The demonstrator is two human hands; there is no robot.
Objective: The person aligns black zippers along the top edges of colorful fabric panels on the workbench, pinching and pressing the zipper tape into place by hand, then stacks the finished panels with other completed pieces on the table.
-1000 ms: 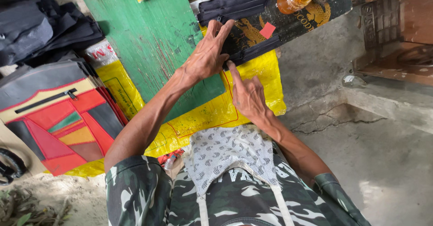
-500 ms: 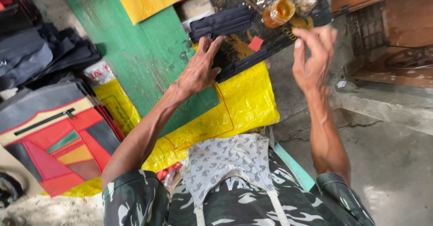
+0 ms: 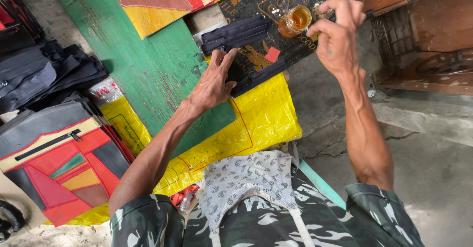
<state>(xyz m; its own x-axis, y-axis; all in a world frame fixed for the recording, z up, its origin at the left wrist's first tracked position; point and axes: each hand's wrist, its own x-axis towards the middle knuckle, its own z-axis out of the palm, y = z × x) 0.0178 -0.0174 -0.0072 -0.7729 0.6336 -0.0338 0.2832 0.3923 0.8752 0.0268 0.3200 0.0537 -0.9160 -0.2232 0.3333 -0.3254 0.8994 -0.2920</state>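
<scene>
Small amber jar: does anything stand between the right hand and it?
Nothing visible does. The right hand is raised right beside the small amber jar, fingertips close to its rim. The left hand lies flat on the black zippered fabric, clear of that gap.

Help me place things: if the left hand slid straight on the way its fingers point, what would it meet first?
The left hand points up and right across the black zippered piece; beyond that, probably the small jar of amber liquid, though depth is unclear.

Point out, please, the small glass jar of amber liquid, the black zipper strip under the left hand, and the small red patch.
small glass jar of amber liquid (image 3: 294, 20), head view, on its amber side.
black zipper strip (image 3: 258, 77), head view, on its middle.
small red patch (image 3: 272, 54), head view, on its centre.
</scene>
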